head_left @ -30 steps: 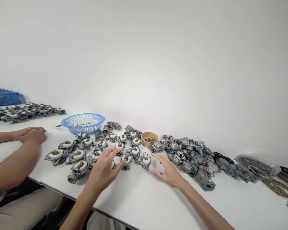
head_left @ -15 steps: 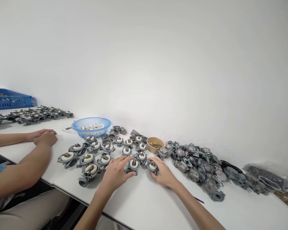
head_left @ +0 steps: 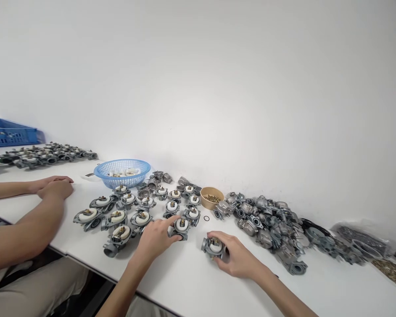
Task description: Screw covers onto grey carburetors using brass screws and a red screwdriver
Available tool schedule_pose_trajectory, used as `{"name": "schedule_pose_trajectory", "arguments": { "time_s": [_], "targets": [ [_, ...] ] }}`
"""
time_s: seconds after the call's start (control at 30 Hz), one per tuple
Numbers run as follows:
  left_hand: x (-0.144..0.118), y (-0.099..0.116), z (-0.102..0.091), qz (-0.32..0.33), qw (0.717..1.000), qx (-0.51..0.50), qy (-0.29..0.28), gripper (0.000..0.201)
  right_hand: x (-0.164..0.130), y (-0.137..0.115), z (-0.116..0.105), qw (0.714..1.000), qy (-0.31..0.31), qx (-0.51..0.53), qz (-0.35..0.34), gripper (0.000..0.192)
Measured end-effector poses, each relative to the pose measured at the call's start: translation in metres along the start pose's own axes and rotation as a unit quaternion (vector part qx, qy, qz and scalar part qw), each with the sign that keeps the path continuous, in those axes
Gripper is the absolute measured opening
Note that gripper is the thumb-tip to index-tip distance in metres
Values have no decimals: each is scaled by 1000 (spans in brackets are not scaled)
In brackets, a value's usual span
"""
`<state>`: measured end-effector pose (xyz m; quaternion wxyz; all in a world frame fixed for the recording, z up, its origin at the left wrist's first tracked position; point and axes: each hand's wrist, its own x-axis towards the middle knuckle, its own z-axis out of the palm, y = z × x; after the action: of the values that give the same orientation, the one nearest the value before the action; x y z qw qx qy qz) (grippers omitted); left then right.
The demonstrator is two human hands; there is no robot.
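A white counter [head_left: 191, 277] carries rows of carburetor bodies [head_left: 119, 211], a loose heap of castings [head_left: 267, 222], a blue basket [head_left: 122, 171] and a small bowl of brass screws [head_left: 211, 197]. The right hand [head_left: 237, 257] has its fingers closed around one carburetor [head_left: 213, 246], set apart from the rows. The left hand [head_left: 156, 237] pinches another carburetor [head_left: 181, 226] at the rows' near edge.
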<state>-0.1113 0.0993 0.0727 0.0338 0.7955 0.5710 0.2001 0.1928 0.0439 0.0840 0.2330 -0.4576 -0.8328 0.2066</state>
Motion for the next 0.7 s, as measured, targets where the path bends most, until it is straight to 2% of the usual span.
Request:
{"name": "schedule_pose_trajectory", "arguments": {
  "time_s": [0.17,0.4,0.57,0.63,0.7],
  "targets": [
    [1,1,0,3,997,-73,5,47,-30,1,-12,999,-9,-19,37,61],
    [-3,20,2,-6,996,-86,-14,41,-50,11,-29,998,-21,-30,55,62],
    [-11,43,11,-17,997,-69,5,40,-49,5,-38,996,-49,-50,46,69],
    [-14,52,15,-26,998,-62,14,40,-41,-3,-40,996,-33,-62,52,70],
    [-17,60,18,-34,997,-62,15,40,-28,-14,-38,996,7,-66,51,63]
  ]
}}
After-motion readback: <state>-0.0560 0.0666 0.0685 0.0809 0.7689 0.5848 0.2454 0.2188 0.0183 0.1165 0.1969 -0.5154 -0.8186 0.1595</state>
